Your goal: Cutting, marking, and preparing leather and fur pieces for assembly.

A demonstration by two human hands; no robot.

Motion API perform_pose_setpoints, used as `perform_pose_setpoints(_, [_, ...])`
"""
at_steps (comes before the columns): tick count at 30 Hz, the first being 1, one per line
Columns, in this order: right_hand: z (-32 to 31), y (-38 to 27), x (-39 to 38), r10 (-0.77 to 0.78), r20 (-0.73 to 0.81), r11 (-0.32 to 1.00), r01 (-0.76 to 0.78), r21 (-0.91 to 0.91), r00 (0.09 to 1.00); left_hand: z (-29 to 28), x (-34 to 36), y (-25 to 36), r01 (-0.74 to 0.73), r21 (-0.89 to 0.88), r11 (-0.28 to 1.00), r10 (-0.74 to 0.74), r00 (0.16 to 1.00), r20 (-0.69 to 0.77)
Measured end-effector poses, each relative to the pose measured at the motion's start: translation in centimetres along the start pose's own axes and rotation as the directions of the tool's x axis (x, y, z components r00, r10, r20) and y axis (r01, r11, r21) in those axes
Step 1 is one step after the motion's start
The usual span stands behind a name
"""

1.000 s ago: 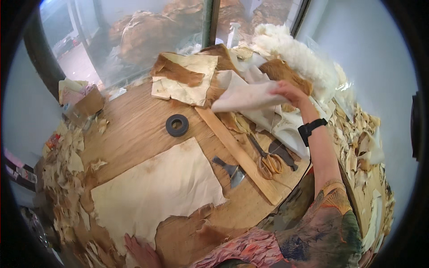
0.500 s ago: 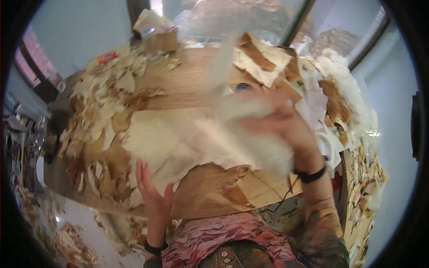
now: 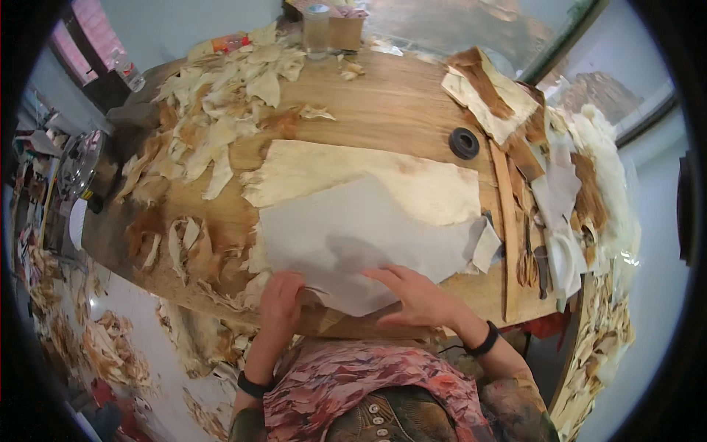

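A pale grey sheet (image 3: 331, 228) with an irregular outline lies on top of a cream hide (image 3: 368, 163) at the table's near middle. The hide shows beyond the sheet's far and left edges. My left hand (image 3: 282, 298) has its fingers curled together on the sheet's near left edge. Over the near right part of the sheet, my right hand (image 3: 420, 298) spreads its thumb and fingers apart with nothing held in them. A shadow falls on the sheet between the hands. Beside its right end is a small pale scrap (image 3: 486, 247).
Hide scraps (image 3: 213, 118) cover the table's left side. On the right lie a black tape roll (image 3: 465, 143), a wooden strip (image 3: 504, 228), scissors (image 3: 527, 265) and folded hide pieces (image 3: 493, 99). A clear jar (image 3: 317, 33) and a cardboard box (image 3: 346, 33) stand at the back.
The blurred pale sheet raised by my right hand has come down onto the hide. My right hand moved toward me and left; my left hand went from spread to curled. The view shifted.
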State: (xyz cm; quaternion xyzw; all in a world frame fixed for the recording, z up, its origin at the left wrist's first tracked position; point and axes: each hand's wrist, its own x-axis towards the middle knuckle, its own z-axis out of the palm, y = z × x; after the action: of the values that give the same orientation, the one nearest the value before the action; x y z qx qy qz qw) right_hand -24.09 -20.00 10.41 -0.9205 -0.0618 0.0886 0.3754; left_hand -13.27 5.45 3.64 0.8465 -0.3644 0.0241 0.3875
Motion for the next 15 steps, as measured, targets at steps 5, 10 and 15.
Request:
perform_pose_setpoints(5, [0.7,4.2,-3.3,0.143,-0.245,0.983,-0.167,-0.077,0.959,-5.6,3.6,6.3,-0.082,-0.202,0.976,0.090,0.996,0.028])
perform_pose_setpoints(10, [-5.3,6.8,-4.8,0.205,-0.221,0.967,-0.232,-0.107,0.954,-7.5,6.5,6.0,-0.150,-0.018,0.988,0.139,0.948,-0.286])
perform_pose_setpoints(15, [-15.5,3.7,-1.7,0.466,-0.117,0.766,-0.333,0.550,0.877,-8.3,16.7,1.8,-0.027,-0.136,0.990,-0.029,0.920,-0.390])
